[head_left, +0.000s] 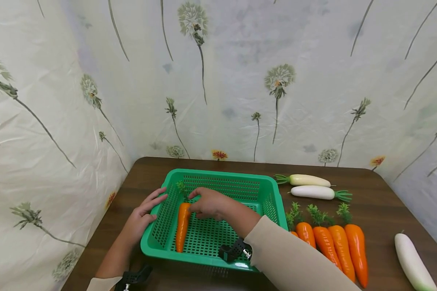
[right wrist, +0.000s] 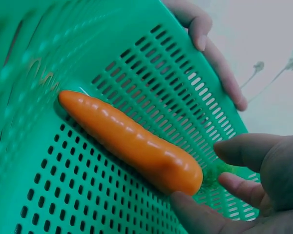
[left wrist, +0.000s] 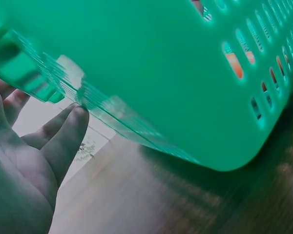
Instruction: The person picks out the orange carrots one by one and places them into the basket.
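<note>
A green plastic basket point(head_left: 218, 264) stands on the table with one orange carrot point(head_left: 182, 227) lying along its left side, leafy top toward the back. Over the basket, my right hand point(head_left: 212, 204) is beside the carrot's thick end. In the right wrist view its fingers point(right wrist: 249, 148) are spread around the leafy end, one fingertip at the carrot, without closing round it. My left hand point(head_left: 140, 220) rests at the basket's left rim, fingers fairly straight. The left wrist view shows those fingers point(left wrist: 68, 134) against the basket's outer edge.
Right of the basket lie several more carrots point(head_left: 356, 254) in a row. Behind them are a pale yellowish radish point(head_left: 309, 180) and a white radish point(head_left: 312, 192). Another white radish point(head_left: 413, 260) lies near the table's right edge. A flower-patterned curtain point(head_left: 240, 81) hangs behind the table.
</note>
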Tool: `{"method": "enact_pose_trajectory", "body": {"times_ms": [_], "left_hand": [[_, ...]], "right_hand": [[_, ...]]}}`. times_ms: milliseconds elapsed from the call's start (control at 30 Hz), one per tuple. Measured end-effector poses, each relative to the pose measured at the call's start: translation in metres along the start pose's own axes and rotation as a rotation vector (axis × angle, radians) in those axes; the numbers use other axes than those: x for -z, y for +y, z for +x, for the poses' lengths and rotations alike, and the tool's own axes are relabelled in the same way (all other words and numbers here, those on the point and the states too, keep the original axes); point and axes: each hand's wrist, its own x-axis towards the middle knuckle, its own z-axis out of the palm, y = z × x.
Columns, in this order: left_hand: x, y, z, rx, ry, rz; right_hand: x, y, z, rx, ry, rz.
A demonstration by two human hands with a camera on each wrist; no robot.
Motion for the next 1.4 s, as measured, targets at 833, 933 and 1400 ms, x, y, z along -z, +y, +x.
{"method": "enact_pose_trajectory", "body": {"times_ms": [833,933,1400], "left_hand": [[0.000,-0.003,0.002,-0.039,-0.007,0.023],[0.000,-0.004,0.001,-0.053,-0.003,0.021],[-0.001,-0.003,0.001,-0.045,0.012,0.022]], "right_hand": [[0.018,-0.014,-0.020,0.117,-0.052,-0.011],[0.025,-0.018,-0.029,0.141,-0.064,0.002],[0.065,-0.025,-0.068,0.222,-0.031,0.117]]}}
